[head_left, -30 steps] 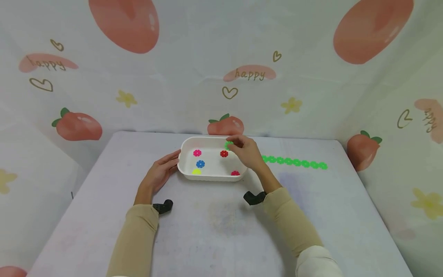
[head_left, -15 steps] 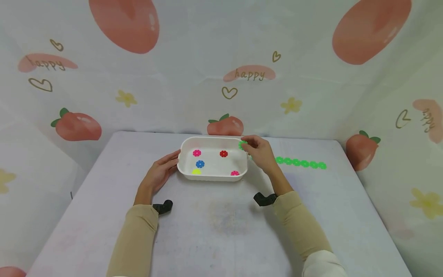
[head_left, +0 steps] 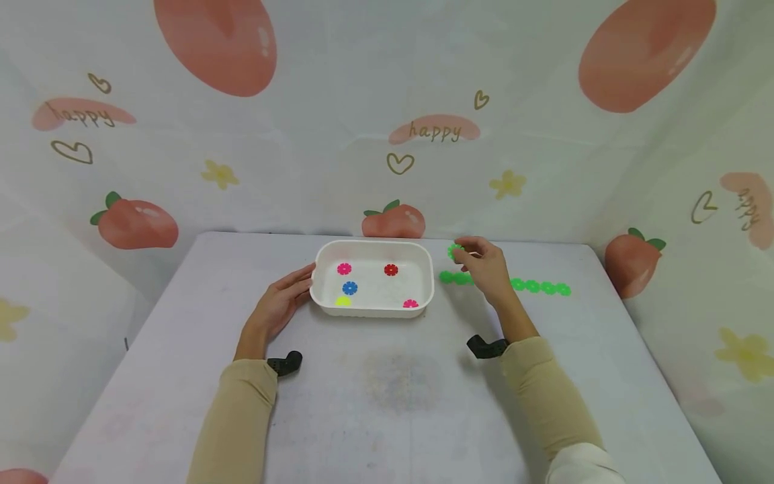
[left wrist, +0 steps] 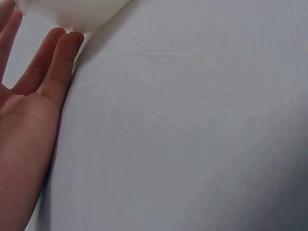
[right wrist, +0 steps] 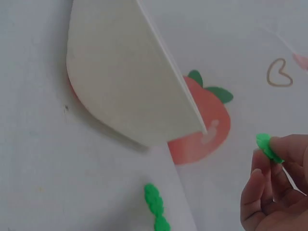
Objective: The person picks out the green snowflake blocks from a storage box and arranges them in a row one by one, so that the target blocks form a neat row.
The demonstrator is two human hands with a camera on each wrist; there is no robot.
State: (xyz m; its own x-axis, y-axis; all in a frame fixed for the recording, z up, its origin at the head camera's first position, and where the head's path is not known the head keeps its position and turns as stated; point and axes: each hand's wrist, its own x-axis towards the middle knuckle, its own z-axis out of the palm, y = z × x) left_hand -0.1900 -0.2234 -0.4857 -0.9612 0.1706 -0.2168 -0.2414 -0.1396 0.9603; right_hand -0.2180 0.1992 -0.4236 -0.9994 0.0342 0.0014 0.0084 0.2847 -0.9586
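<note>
My right hand (head_left: 486,269) pinches a green flower-shaped plastic disc (head_left: 455,252) between thumb and fingertips, raised above the table; the right wrist view also shows this disc (right wrist: 267,148) edge-on. Below and partly behind that hand runs a row of green discs (head_left: 532,286) lying on the table. My left hand (head_left: 281,302) rests against the left end of a white tray (head_left: 371,312), its fingers fairly straight; in the left wrist view the fingertips touch the tray's underside edge (left wrist: 91,14). Inside the tray lie two pink discs, a red disc (head_left: 391,269), a blue disc (head_left: 350,288) and a yellow disc (head_left: 343,301).
The table (head_left: 393,430) has a pale cover and meets a printed cloth backdrop (head_left: 326,175) just behind the tray. Dark wrist-camera mounts (head_left: 486,347) stick out from both forearms over the table.
My right hand has carried the green disc rightward, out from above the tray to over the left part of the green row. The left hand and tray stay where they were.
</note>
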